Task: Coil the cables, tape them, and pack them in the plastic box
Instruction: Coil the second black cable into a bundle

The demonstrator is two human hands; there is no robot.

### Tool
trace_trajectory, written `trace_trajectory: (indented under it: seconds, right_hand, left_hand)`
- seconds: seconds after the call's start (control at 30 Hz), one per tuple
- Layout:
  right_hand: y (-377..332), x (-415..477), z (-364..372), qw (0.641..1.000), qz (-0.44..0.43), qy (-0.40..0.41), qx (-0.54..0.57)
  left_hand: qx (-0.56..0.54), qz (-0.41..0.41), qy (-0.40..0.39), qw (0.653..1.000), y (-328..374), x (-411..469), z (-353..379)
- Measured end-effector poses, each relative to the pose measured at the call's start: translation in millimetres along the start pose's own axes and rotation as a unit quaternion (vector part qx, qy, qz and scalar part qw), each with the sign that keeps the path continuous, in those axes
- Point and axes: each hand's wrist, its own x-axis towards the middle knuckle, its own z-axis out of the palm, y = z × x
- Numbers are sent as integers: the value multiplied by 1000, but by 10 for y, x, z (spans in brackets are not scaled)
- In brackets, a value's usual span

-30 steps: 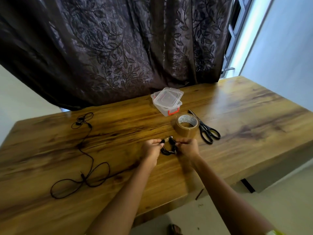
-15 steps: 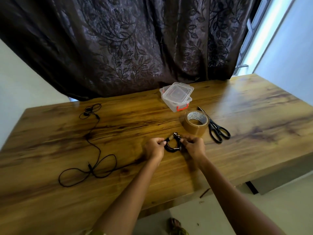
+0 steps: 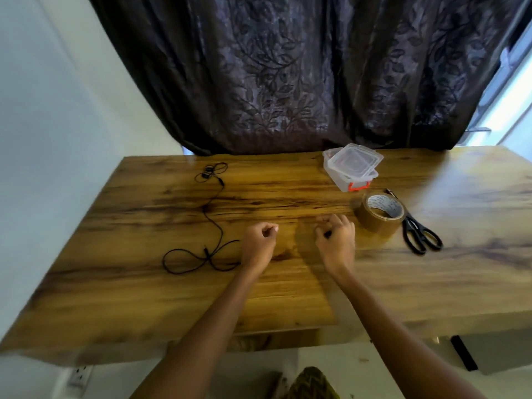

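home rm, leaf-pattern curtain [image 3: 288,73], wood table [image 3: 288,298]

We see daylight entering at the window [image 3: 515,90] upper right, beside the dark curtain [image 3: 288,67], laying pale glare on the far right of the table [image 3: 460,180] and a soft shadow left of the right hand [image 3: 335,240]. We find the picture slightly soft, though the thin cable [image 3: 206,251] reads clearly, and the wide lens bows the table edges toward the corners.

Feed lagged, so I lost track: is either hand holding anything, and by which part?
Right hand curls round a dark bit, likely a cable; which part is hidden in the grip. Left hand is curled, nothing visible in it.
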Motion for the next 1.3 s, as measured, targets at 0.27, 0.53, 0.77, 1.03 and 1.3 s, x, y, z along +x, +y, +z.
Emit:
trace_trajectory:
  seconds: [0.27, 0.53, 0.77, 1.03, 1.3]
  right_hand:
    - [-495, -190, 574, 973, -173, -155, -11]
    - [-610, -407, 1043, 910, -254, -306, -117]
    - [-461, -562, 1186, 909, -305, -260, -118]
    - [-499, -701, 1298, 942, -273, -177, -83]
    - [-789, -514, 1015, 986, -84, -100, 107]
  left_hand:
    - [28, 5, 93, 995, -227, 152, -762]
    - [54, 12, 86, 995, -461, 292, -1127]
    - [73, 28, 20, 997, -677, 319, -1210]
    - [101, 55, -95, 989, -776, 311, -1307]
    - [113, 109, -263, 952, -646, 297, -1391]
